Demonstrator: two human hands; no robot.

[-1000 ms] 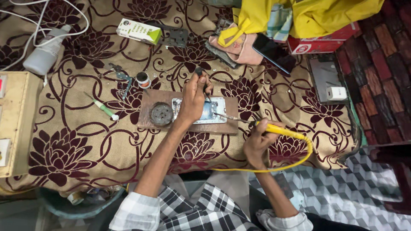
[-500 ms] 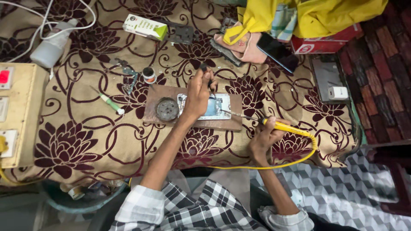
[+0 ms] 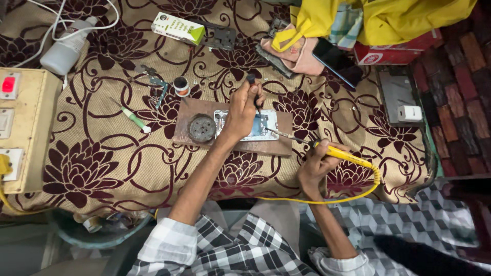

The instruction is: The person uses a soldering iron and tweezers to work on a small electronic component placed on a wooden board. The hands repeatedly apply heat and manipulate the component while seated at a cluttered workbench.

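The left hand (image 3: 244, 110) pinches a thin dark tool (image 3: 254, 92) upright over an opened phone (image 3: 255, 125), which lies on a brown wooden board (image 3: 276, 145) in the middle of the cloth-covered desk (image 3: 92, 153). The right hand (image 3: 314, 166) grips a yellow soldering iron (image 3: 340, 153), its metal tip reaching toward the phone's right edge. A round dark tin (image 3: 202, 128) sits on the board just left of the phone. A green-handled screwdriver (image 3: 134, 119) lies further left.

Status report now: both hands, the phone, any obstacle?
Left hand grips dark tool over opened phone. Right hand holds yellow soldering iron, tip at phone edge. Round tin beside, nothing blocking.
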